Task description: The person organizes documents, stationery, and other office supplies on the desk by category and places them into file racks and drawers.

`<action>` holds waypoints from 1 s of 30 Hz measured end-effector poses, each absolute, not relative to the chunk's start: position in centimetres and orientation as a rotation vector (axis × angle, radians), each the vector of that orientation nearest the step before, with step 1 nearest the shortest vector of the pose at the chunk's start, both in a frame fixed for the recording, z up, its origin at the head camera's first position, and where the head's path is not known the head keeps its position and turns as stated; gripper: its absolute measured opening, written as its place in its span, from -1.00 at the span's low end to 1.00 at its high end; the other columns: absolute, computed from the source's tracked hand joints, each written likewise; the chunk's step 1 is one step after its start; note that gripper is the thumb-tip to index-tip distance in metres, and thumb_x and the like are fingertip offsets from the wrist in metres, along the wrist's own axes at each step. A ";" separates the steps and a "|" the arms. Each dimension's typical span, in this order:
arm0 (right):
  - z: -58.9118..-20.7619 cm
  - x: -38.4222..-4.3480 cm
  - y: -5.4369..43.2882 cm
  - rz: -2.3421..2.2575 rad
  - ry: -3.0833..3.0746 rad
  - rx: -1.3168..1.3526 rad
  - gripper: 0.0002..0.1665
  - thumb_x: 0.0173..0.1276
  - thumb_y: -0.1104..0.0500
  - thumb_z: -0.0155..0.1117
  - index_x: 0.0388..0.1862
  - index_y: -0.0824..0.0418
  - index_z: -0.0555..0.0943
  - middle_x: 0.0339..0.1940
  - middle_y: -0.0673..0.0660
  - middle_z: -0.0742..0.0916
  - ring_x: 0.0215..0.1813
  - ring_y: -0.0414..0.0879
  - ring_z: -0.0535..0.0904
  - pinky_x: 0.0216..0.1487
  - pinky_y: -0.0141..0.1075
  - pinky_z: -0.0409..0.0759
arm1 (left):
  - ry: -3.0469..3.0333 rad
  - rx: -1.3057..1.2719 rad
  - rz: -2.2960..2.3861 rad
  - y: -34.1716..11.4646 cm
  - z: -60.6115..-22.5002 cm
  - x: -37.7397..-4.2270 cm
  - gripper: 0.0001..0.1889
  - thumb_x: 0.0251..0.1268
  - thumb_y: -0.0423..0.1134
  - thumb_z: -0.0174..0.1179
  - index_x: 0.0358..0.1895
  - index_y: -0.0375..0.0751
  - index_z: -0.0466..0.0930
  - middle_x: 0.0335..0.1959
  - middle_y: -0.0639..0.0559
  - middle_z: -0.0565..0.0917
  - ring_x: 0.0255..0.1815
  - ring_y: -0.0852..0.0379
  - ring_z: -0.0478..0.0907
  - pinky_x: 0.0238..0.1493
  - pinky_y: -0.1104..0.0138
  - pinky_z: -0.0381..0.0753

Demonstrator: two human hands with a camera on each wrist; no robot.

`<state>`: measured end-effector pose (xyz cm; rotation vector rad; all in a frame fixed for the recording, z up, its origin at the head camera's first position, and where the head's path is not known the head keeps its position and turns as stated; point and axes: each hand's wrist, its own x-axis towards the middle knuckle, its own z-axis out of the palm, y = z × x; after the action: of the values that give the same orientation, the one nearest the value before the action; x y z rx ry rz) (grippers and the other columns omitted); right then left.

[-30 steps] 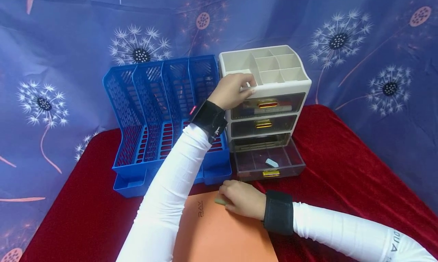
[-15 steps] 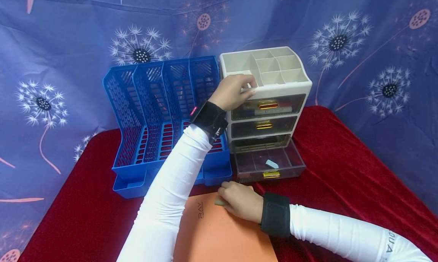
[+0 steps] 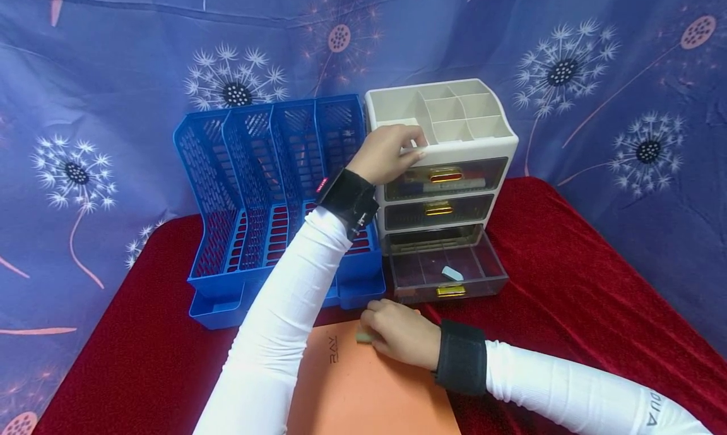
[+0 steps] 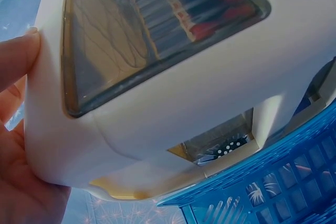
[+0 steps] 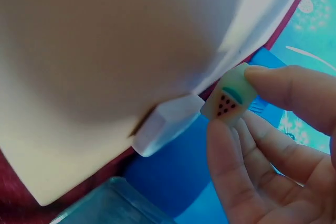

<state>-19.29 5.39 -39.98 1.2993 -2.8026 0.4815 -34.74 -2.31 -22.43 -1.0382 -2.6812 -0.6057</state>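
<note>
Left hand [image 3: 392, 148] on the drawer unit [image 3: 474, 146], right hand [image 3: 406, 334] pinching a small eraser [image 5: 231, 98]

The left hand grips the near left part of the white drawer unit's top rim, its thumb against the outer front and its fingers bent over into the left compartment. The right hand is closed to a pinch, thumb and fingertips holding the pale green eraser, which bears a watermelon-slice print. That eraser is over the far part of an orange board [image 3: 386, 397], near the dark lettering "RAY"; whether it touches the surface I cannot tell. The right wrist view also shows a pale block [image 5: 167, 124] at the board's edge, just beside the held eraser.

On the right of the scene, the unit's bottom drawer [image 3: 483, 288] is pulled out toward the near side, and a small whitish piece [image 3: 452, 273] lies in it, close to the gold handle [image 3: 451, 291]. The two drawers above are closed; the upper one has things inside, seen dimly through its front. To the left, just beside the unit, stands a blue rack [image 3: 212, 285] with upright dividers. All this is on a dark red cloth [image 3: 579, 277], and a blue backdrop [image 3: 443, 31] with dandelion prints hangs on the far side
</note>
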 end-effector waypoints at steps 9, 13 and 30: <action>-38.6 -19.3 6.2 0.535 -2.720 1.280 -0.84 0.08 0.27 0.42 -0.37 0.12 0.62 -0.43 -0.04 0.59 -0.33 -0.23 0.50 -0.25 -0.37 0.50 | -2.691 -1.027 -0.604 -2.5 -22.5 -34.6 -0.82 0.36 -0.14 0.12 -0.14 -0.14 0.61 -0.19 0.00 0.67 -0.13 0.11 0.54 0.00 0.27 0.41; -37.9 -19.5 6.8 0.564 -2.705 1.256 -0.82 0.06 0.26 0.45 -0.36 0.14 0.62 -0.44 -0.04 0.59 -0.35 -0.25 0.49 -0.29 -0.38 0.49 | -2.694 -1.022 -0.611 -2.5 -22.5 -34.7 -0.82 0.36 -0.14 0.11 -0.13 -0.14 0.61 -0.19 0.00 0.67 -0.13 0.11 0.54 0.00 0.27 0.41; -35.4 -21.0 10.9 0.588 -2.725 1.067 -0.71 -0.01 0.35 0.47 -0.27 0.21 0.62 -0.39 0.02 0.60 -0.34 -0.23 0.53 -0.27 -0.33 0.56 | -2.689 -1.026 -0.625 -2.4 -22.5 -34.7 -0.82 0.36 -0.15 0.12 -0.13 -0.14 0.60 -0.21 0.00 0.67 -0.17 0.13 0.54 -0.02 0.29 0.42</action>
<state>-21.03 10.90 -35.39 1.0667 -2.7253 0.5879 -34.66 -2.41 -22.46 -1.0265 -2.6886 -0.6250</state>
